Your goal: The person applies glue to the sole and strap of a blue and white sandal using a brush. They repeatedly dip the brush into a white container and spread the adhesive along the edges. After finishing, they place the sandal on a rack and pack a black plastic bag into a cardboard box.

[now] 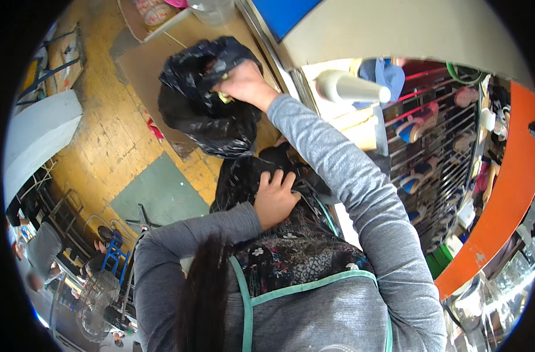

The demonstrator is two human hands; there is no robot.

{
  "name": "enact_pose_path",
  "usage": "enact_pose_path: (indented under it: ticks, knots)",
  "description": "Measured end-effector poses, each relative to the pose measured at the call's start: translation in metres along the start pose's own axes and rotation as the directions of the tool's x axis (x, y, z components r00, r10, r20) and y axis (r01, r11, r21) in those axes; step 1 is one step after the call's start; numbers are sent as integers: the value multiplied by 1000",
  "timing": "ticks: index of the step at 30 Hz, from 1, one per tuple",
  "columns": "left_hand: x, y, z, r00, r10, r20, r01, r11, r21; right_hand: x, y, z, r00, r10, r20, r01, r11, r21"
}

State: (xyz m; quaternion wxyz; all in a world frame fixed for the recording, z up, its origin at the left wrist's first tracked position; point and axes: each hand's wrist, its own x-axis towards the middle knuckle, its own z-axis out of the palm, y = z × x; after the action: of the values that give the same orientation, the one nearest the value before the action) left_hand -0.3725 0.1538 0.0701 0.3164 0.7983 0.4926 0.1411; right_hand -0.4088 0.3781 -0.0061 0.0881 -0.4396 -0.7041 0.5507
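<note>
Right hand (244,82) — clenched on the gathered top of a crumpled black plastic bag (206,111), held above the yellow floor (112,146). Left hand (274,199) — fingers spread, pressing dark plastic (235,179) against the floral apron (291,252).

A worn yellow floor (103,141) with a grey-green patch (159,193) and a flat brown cardboard sheet (141,70) spreads to the left. A white cone-shaped spool (349,88) lies beside a wire rack (437,158) loaded with shoes and shoe parts. An orange curved panel (508,199) runs down the right side. A blue stool (116,258) stands at lower left, near other people (44,252) at work
</note>
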Motion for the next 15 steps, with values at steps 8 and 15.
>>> enact_pose_path:
  ticks: [8,15]
  knots:
    - [-10,-2,0,955,-180,235,134,971,199,8,-6,-2,984,-164,-64,146,965,-217]
    - [5,-22,-32,811,-212,545,140,975,172,-13,-13,-47,867,111,485,-416,696,585]
